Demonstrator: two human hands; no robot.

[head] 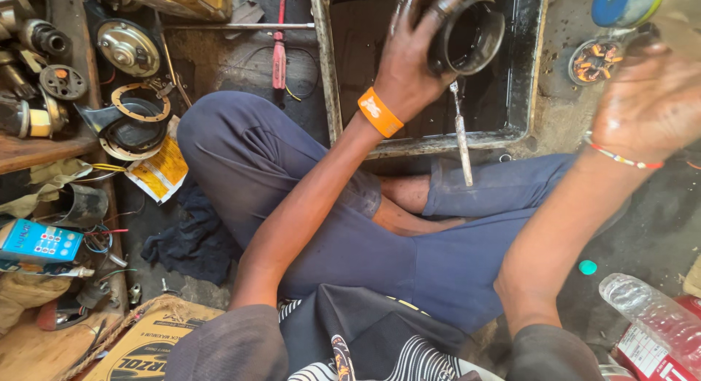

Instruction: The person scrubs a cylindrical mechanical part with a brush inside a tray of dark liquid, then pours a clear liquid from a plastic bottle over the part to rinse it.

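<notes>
We see the left hand [412,56] gripping a black cylindrical housing [467,36], tilted over a dark liquid-filled metal tray [431,141]; liquid streams from the housing toward the tray rim. The right hand [650,103] is raised and blurred near a blue-capped container [624,5]; we cannot tell its grip. Plastic bottle [653,315] lies lower right.

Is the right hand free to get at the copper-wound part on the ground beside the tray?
Probably yes: the right hand looks empty and sits just beside the copper-wound part, nothing between them. The tray wall lies further left.
</notes>
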